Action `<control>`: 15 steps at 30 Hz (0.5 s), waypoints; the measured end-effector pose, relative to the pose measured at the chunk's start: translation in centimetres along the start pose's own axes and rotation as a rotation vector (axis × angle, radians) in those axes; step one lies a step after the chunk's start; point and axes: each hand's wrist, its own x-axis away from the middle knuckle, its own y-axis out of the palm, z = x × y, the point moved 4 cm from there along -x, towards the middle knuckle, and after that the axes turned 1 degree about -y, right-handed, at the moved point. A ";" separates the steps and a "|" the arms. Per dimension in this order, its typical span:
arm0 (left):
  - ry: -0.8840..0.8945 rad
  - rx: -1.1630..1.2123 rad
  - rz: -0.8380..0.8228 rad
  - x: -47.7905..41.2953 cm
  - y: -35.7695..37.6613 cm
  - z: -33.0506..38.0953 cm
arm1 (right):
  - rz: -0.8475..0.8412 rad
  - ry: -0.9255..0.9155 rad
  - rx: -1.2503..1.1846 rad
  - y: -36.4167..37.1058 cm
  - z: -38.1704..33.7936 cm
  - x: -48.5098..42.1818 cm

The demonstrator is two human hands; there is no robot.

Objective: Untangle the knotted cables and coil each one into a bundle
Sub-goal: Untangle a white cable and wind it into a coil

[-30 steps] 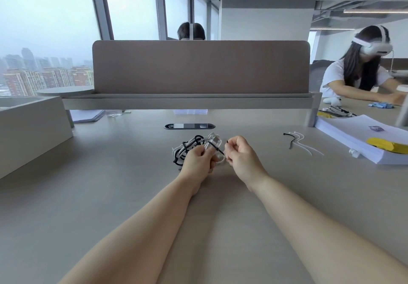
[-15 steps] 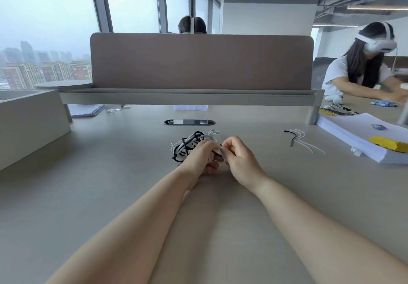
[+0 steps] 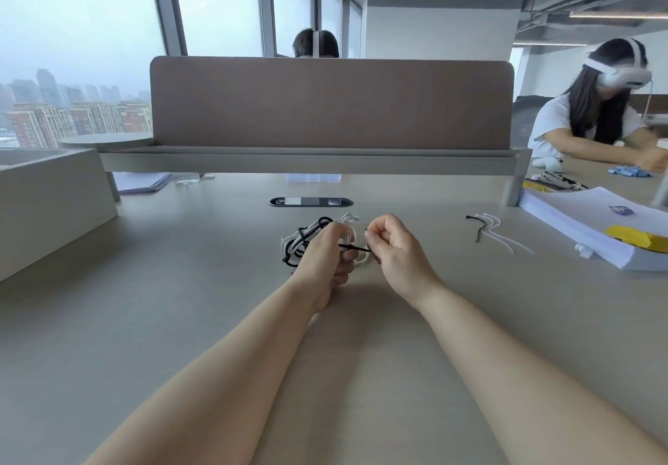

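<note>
Head view: cables [image 3: 302,244], black and white, sit in one knot on the surface [image 3: 180,302], centre, just beyond the left hand [image 3: 325,258]. Left grip is curled round the knot's near side. One black strand [image 3: 356,247] runs from it to the right hand [image 3: 394,251], whose grip pinches the end, fingers curled. Hands near, not touching. Loose ties [image 3: 495,233] lie well to the right, with a paper stack [image 3: 596,226] farther right. Behind stands a divider [image 3: 325,103], with a grommet [image 3: 311,201] before it.

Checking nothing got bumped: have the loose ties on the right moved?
No. The ties lie where they were, right of the oval cable port.
</note>
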 end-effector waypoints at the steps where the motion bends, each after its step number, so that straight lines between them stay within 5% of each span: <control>1: -0.006 0.011 -0.007 0.1 0.1 0.0 | -0.013 -0.017 0.029 -0.2 -0.1 0.0; 15: -0.050 0.146 -0.128 -0.4 -0.1 -0.7 | 0.044 -0.039 0.233 -1.5 1.4 0.3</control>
